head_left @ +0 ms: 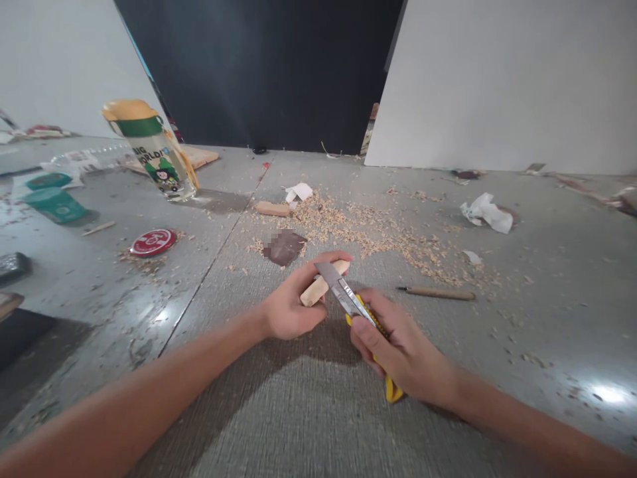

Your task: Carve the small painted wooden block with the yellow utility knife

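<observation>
Grey floor [298, 425]; two hands: left [294, 302], one wood piece [315, 293]; right [405, 352], one yellow cutter [393, 390].

utility knife [365, 312]: yellow | lid [153, 243]: red-white | bottle cap [132, 116]: yellow-green

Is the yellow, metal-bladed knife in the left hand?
No, the right hand grips the knife; the left hand holds a pale wooden stick.

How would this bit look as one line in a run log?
left hand: holding pale wood piece; right hand: holding yellow snap-off knife; blade: out, across wood; around: wood shavings, carving tool, drinking bottle
</observation>
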### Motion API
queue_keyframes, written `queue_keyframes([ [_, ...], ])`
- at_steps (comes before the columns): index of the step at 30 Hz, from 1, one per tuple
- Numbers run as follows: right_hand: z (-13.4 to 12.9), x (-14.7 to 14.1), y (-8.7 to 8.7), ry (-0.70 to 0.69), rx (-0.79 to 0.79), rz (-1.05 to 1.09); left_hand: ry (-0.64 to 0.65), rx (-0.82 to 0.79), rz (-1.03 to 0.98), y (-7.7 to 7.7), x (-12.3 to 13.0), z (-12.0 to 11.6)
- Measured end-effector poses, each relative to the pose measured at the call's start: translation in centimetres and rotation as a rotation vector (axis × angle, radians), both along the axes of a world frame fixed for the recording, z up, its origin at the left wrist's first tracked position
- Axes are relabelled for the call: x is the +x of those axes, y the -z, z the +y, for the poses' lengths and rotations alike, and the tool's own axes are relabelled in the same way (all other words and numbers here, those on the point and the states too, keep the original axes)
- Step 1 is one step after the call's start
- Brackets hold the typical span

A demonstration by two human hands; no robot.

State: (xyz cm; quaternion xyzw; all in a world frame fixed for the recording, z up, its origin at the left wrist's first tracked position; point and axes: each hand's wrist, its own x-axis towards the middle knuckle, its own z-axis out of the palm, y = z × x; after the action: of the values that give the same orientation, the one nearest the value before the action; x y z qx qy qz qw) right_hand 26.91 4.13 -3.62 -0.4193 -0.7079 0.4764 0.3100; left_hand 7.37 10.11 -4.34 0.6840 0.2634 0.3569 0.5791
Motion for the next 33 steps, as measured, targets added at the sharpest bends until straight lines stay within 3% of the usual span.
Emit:
queue_keyframes([
  [3, 0.0, 0.2, -0.4, -0.042, 0.007, -0.008, -0.008, 0.018, -0.023, 0.1, -0.1, 0.2],
  [7, -0.5, 0.2, -0.9, -0.179, 0.014, -0.105, -0.019, -0.06, -0.239, 0.2, -0.3, 0.8],
  [13, -0.7, 0.2, -0.7, -0.064, -0.137, 0.032, -0.013, 0.097, -0.1, 0.2, -0.5, 0.9],
  [22, 0.3, 0.4, -1.9, -0.027, 0.104, -0.201, 0.002, 0.159, -0.045, 0.6, -0.4, 0.8],
  [28, 0.0, 0.1, -2.0, -0.037, 0.015, -0.183, -0.004, 0.175, -0.021, 0.7, -0.4, 0.7],
  [33, -0.1, 0.0, -2.0, -0.099, -0.15, -0.076, -0.017, 0.165, 0.03, 0.1, -0.4, 0.6],
])
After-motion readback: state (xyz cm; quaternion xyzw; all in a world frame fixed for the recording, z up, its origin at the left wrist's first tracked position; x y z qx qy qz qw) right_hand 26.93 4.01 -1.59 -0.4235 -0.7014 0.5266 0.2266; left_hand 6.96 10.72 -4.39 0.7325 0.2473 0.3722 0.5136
